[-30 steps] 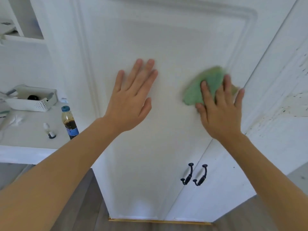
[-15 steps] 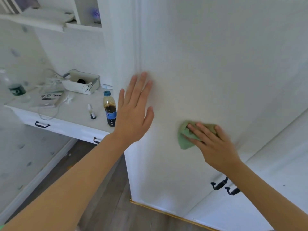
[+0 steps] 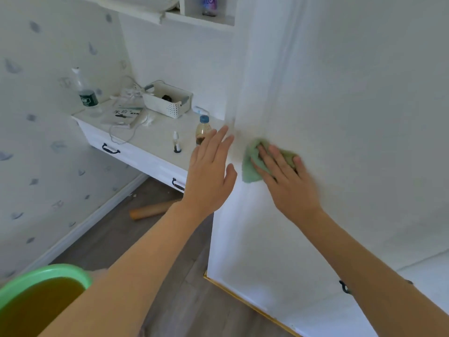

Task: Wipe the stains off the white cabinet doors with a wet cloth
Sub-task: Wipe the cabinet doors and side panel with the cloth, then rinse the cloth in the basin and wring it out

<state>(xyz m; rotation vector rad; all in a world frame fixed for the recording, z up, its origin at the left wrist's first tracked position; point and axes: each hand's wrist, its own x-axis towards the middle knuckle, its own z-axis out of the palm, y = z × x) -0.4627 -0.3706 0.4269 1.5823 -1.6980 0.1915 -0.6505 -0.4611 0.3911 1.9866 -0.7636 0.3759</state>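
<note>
The white cabinet door (image 3: pixel 352 142) looks mostly clean, though a faint yellowish smear shows near its left edge, so wiping is likely unfinished. The right hand (image 3: pixel 289 181), fingers spread flat, presses the green cloth (image 3: pixel 250 169) there. The left hand (image 3: pixel 209 176) rests flat alongside.

A soft green cloth (image 3: pixel 252 166) lies on the smooth matt-white cabinet door (image 3: pixel 352 117), above a grey wood-look floor (image 3: pixel 184 276).

A crumpled green cloth (image 3: pixel 251 166) lies pressed flat against the white cabinet door (image 3: pixel 352 117).
</note>
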